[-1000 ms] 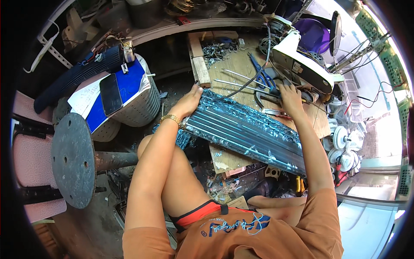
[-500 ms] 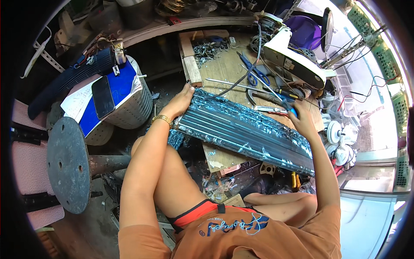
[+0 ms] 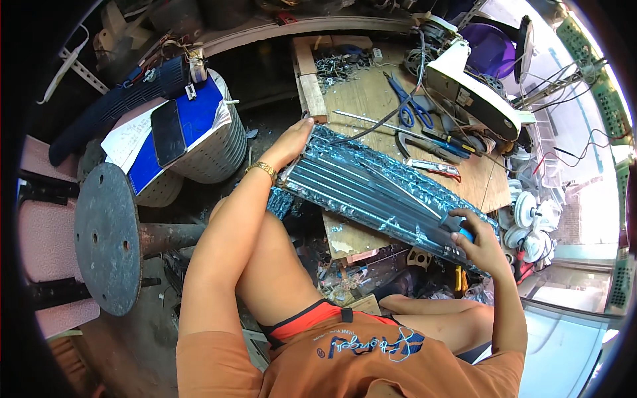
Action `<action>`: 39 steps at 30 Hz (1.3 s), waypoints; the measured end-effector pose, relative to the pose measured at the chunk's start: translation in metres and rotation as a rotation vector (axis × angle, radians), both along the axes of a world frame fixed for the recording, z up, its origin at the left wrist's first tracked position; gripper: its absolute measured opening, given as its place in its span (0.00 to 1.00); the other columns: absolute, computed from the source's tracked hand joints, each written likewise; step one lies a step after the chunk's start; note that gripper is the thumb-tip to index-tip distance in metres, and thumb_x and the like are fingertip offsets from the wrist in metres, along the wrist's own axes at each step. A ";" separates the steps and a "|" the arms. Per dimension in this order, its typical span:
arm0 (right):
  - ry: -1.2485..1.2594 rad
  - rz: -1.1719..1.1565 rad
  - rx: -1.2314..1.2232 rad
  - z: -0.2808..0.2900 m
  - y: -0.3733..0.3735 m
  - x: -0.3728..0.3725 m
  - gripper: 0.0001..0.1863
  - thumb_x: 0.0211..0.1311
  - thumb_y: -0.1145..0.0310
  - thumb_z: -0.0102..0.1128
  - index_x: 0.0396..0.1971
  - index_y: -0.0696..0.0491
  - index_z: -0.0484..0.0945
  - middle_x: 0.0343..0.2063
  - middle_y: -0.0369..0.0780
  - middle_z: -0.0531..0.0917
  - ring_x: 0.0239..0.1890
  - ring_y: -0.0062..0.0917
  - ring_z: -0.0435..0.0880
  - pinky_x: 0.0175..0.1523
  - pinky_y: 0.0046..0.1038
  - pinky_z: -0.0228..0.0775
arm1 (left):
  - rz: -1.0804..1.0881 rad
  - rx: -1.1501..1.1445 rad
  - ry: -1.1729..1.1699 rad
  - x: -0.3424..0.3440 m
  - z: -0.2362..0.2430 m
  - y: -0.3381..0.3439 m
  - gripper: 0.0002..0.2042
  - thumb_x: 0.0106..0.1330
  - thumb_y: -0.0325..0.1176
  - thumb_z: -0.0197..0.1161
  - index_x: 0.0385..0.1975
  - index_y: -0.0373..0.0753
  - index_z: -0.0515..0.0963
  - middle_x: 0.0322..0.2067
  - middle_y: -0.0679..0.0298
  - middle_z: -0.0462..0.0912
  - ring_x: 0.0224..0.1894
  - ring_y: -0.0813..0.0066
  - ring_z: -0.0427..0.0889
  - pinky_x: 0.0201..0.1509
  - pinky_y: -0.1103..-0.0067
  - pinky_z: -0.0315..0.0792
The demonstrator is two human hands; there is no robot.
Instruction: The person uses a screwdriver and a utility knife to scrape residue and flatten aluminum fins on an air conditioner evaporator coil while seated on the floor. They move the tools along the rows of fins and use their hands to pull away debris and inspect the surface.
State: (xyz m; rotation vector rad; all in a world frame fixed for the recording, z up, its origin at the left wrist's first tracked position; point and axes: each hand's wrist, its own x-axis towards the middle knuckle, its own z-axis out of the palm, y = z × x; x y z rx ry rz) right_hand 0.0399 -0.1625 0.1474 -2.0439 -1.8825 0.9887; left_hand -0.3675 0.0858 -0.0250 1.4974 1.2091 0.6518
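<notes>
- The left hand (image 3: pixel 292 140) gripped the upper left end of a long finned coil panel (image 3: pixel 378 192), its fingers (image 3: pixel 302 126) curled over the panel's top corner and the thumb underneath; a gold bracelet (image 3: pixel 264 170) sat on that wrist.
- The right hand (image 3: pixel 479 242) held the panel's lower right end, its fingers wrapped over the edge and closed on it, with something small and blue (image 3: pixel 466 233) showing under the thumb; what it was could not be told.
- The panel lay slanted, from upper left down to lower right, across the front of a wooden surface (image 3: pixel 371 99) and partly over the person's bare knee (image 3: pixel 265 232).
- Behind the panel on the surface lay blue-handled scissors (image 3: pixel 405 109), a thin metal rod (image 3: pixel 371 119), a red-handled cutter (image 3: pixel 431 167) and a pile of metal scraps (image 3: pixel 338 65).
- A white appliance housing (image 3: pixel 471 93) stood at the surface's far right.
- To the left, well apart from the panel, a white perforated drum (image 3: pixel 212 149) carried a blue board and a dark phone (image 3: pixel 168 131).
- A round grey metal disc (image 3: pixel 106 239) stood lower left, beside the knee.
</notes>
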 end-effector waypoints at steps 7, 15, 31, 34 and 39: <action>-0.021 0.208 0.255 0.024 0.002 -0.018 0.27 0.63 0.76 0.68 0.64 0.52 0.84 0.33 0.45 0.82 0.36 0.38 0.82 0.46 0.38 0.74 | -0.017 0.004 -0.002 0.004 0.003 -0.003 0.36 0.87 0.55 0.38 0.74 0.23 0.64 0.77 0.45 0.66 0.81 0.56 0.61 0.84 0.73 0.51; -0.185 0.312 0.320 0.020 0.034 -0.054 0.28 0.58 0.76 0.74 0.62 0.45 0.87 0.34 0.44 0.77 0.31 0.38 0.80 0.37 0.36 0.74 | -0.053 -0.060 -0.030 0.003 0.009 -0.006 0.40 0.86 0.60 0.37 0.77 0.23 0.59 0.79 0.45 0.62 0.83 0.57 0.57 0.85 0.73 0.49; -0.484 0.722 0.457 0.038 0.096 -0.055 0.37 0.47 0.76 0.72 0.61 0.35 0.87 0.33 0.38 0.76 0.28 0.31 0.79 0.27 0.34 0.73 | 0.042 -0.068 -0.201 0.007 -0.018 0.000 0.28 0.88 0.53 0.43 0.61 0.32 0.76 0.55 0.54 0.85 0.58 0.68 0.81 0.67 0.72 0.71; -0.476 0.765 0.502 0.034 0.106 -0.057 0.35 0.48 0.75 0.70 0.60 0.35 0.88 0.39 0.38 0.83 0.28 0.29 0.79 0.26 0.32 0.73 | 0.045 -0.062 -0.235 0.007 -0.027 0.002 0.27 0.88 0.54 0.42 0.60 0.34 0.76 0.54 0.52 0.85 0.58 0.63 0.82 0.66 0.69 0.71; -0.644 1.034 0.584 0.056 0.149 -0.059 0.26 0.57 0.69 0.65 0.58 0.37 0.89 0.42 0.34 0.84 0.34 0.27 0.78 0.25 0.27 0.71 | 0.047 -0.063 -0.196 0.008 -0.027 -0.002 0.30 0.87 0.55 0.40 0.69 0.33 0.72 0.65 0.44 0.80 0.70 0.48 0.77 0.74 0.67 0.66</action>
